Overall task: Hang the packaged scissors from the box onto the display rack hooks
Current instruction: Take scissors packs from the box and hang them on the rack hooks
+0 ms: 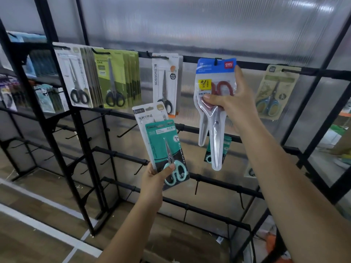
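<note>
Right hand is up at the top rail of the black display rack, fingers and thumb pinching a clear pouch of red-handled scissors. The pouch's blue header sits at a hook, blades pointing down. Left hand is lower, gripping 2 carded packs by the bottom end: a teal scissors pack in front, a white pack behind it. Along the top rail hang a white-carded pair, a row of green cards, a "SCISSORS" card and, to the right, a beige card with blue-handled scissors. The lower hooks stick out bare.
</note>
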